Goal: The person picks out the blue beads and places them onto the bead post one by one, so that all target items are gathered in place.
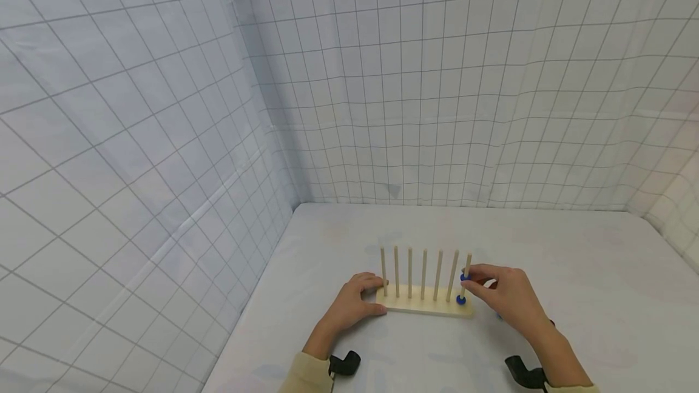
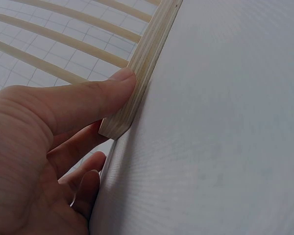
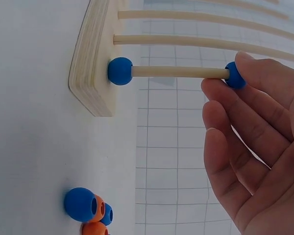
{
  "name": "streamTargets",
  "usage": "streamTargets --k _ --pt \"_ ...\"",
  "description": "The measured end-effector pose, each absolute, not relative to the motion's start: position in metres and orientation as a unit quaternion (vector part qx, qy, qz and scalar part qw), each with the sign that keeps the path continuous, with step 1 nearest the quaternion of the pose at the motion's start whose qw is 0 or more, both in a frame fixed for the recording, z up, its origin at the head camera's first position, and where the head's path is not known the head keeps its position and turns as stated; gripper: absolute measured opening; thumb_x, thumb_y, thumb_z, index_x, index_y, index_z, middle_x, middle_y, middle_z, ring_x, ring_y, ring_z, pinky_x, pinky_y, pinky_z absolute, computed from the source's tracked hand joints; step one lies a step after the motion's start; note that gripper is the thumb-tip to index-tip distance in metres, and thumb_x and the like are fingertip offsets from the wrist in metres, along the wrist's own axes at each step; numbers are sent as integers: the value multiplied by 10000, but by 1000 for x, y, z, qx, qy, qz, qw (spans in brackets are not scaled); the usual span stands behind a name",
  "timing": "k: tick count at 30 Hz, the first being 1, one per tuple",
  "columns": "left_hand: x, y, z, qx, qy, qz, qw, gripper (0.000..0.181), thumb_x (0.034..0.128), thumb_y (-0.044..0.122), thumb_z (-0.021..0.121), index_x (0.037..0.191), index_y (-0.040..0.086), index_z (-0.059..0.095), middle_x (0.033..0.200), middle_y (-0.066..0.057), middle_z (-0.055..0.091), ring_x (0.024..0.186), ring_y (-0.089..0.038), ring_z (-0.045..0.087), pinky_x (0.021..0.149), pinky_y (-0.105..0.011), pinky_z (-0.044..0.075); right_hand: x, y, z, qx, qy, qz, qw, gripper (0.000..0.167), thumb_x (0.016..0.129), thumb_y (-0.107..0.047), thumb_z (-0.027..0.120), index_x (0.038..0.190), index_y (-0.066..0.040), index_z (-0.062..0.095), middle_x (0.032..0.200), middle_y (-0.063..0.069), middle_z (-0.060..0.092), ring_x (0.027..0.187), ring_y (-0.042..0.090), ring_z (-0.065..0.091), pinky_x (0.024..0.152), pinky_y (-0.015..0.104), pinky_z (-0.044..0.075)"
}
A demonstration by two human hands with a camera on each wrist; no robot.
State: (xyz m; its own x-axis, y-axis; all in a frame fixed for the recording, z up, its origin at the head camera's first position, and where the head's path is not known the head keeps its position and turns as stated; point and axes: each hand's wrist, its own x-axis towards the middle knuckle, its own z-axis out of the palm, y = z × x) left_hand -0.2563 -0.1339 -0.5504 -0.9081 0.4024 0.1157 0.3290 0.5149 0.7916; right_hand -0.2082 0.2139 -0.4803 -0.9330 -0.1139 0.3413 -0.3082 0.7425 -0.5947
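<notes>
A pale wooden peg board (image 1: 426, 306) with several upright pegs stands on the table. My left hand (image 1: 352, 302) grips its left end, with the thumb (image 2: 112, 90) on the front edge and fingers behind. On the rightmost peg (image 3: 179, 72), one blue bead (image 3: 120, 71) sits at the base. Higher on that same peg, my right hand (image 1: 505, 293) pinches a second blue bead (image 3: 235, 75) between thumb and forefinger; the peg passes into it. The other pegs carry no beads.
Loose beads lie on the table right of the board, mostly hidden by my right hand in the head view: blue beads (image 3: 80, 204) and orange beads (image 3: 94, 229). Grid-patterned white cloth (image 1: 415, 77) hangs behind the table and at both sides.
</notes>
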Motion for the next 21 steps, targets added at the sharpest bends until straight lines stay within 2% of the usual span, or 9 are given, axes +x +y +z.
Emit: streamTargets --k 7,14,21 --pt "-256 -135 -551 217 869 443 35 581 762 323 892 1293 186 699 1430 -80 535 1355 -283 445 1108 -531 356 -209 214 -486 109 -923 344 134 248 873 -317 804 1051 -146 782 876 -125 730 779 97 650 666 273 546" --pt "-257 -134 -553 211 870 443 41 577 759 334 891 1292 219 701 1430 -41 536 1356 -242 441 1119 -505 351 -209 215 -491 111 -923 345 132 232 869 -305 810 1041 -152 784 865 -142 723 790 79 650 676 267 552" --pt "-257 -134 -552 215 869 444 35 574 755 322 896 1283 200 706 1417 -33 549 1356 -244 443 1121 -508 348 -210 215 -493 104 -926 341 124 234 865 -282 812 1044 -135 782 859 -128 714 781 83 633 681 276 550"
